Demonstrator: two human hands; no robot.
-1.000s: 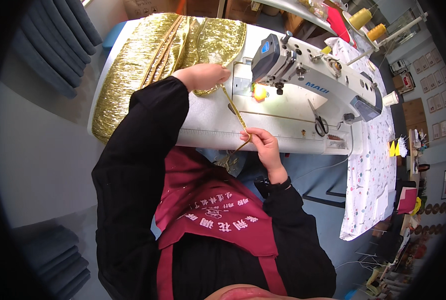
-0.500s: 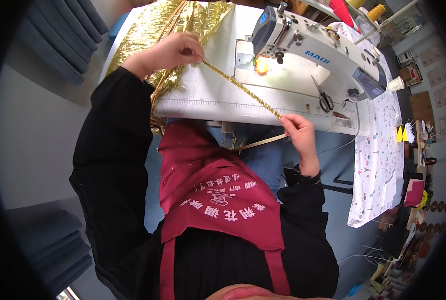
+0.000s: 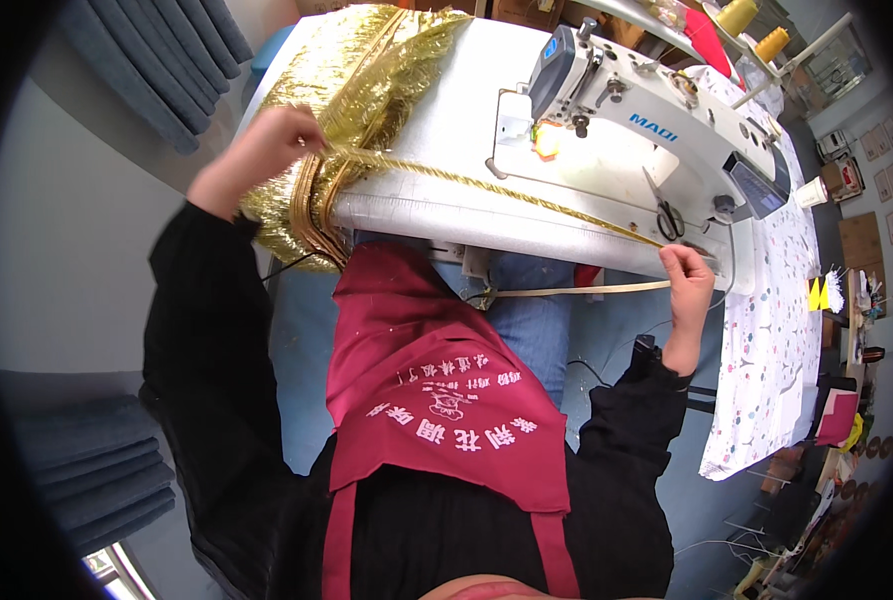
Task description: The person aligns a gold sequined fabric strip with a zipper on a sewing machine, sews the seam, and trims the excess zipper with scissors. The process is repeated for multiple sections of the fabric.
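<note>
A narrow gold trim strip (image 3: 511,192) runs taut across the front of the sewing table, between my two hands. My left hand (image 3: 271,145) pinches its one end beside the heap of gold tinsel fringe (image 3: 401,85). My right hand (image 3: 688,275) grips the strip near the table's right front corner. From the right fingers a pale flat tape (image 3: 576,290) leads back left, below the table edge, toward my lap. Bunched gold bands of the fringe hang over the front edge near my left wrist.
A white sewing machine (image 3: 656,110) with its lamp lit stands on the table (image 3: 446,195). Black-handled scissors (image 3: 669,220) lie on its bed, near my right hand. Yellow thread cones (image 3: 771,44) stand behind. A patterned cloth (image 3: 756,370) covers a surface at right.
My hands have drawn apart, the left moving left and down, the right moving right. The strip between them is longer and lies lower, across the table front.
</note>
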